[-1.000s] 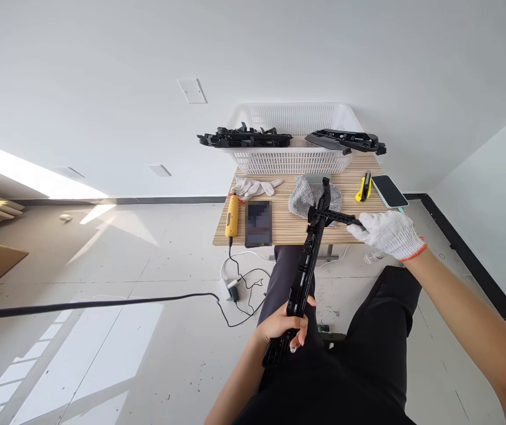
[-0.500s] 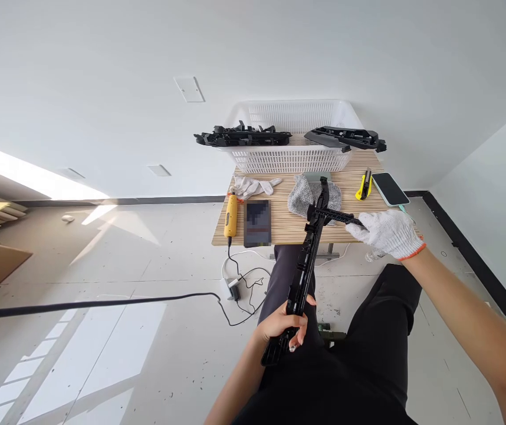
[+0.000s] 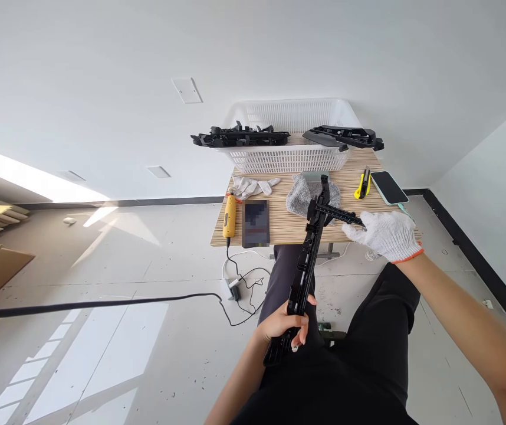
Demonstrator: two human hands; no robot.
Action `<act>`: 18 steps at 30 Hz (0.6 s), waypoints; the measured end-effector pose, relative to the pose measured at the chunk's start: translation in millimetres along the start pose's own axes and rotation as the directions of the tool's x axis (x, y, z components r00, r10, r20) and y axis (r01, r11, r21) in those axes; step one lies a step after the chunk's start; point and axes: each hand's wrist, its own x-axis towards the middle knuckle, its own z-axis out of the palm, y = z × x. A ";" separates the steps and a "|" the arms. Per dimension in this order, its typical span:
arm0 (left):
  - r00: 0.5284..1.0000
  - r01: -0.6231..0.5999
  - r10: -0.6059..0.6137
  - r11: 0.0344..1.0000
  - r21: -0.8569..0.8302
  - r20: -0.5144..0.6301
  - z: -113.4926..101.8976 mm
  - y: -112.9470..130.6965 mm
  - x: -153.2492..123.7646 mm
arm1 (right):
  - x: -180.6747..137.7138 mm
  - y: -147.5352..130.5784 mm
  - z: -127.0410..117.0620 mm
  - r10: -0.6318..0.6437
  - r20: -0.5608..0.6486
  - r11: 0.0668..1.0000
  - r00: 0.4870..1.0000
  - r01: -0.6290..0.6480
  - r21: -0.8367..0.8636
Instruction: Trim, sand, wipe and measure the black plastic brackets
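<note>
A long black plastic part (image 3: 302, 268) slants up from my lap to the table's front edge. My bare left hand (image 3: 286, 326) is wrapped round its lower end. Near the upper end, a ridged black side arm (image 3: 339, 213) sticks out to the right. My right hand (image 3: 381, 235), in a white knitted glove with an orange cuff, has its fingers closed at the outer end of that arm; the gloved fingers partly hide the contact. Behind the part's upper end lies a grey cloth (image 3: 299, 196).
On the striped table (image 3: 279, 230) lie a white glove (image 3: 253, 186), a corded yellow tool (image 3: 229, 217), a dark flat panel (image 3: 255, 223), a yellow utility knife (image 3: 362, 184) and a phone (image 3: 390, 188). Behind, a white basket (image 3: 288, 160) carries black plastic parts (image 3: 242, 137). Cables (image 3: 235, 286) lie below.
The view has shifted very slightly. Both hands keep their places on the black plastic part, with only a small movement of the right fingers.
</note>
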 end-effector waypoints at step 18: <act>0.999 0.002 -0.002 1.000 0.014 -0.036 8.7 3.5 2.4 | -49.4 -16.4 30.8 -0.248 -0.134 0.969 0.959 0.248 -0.018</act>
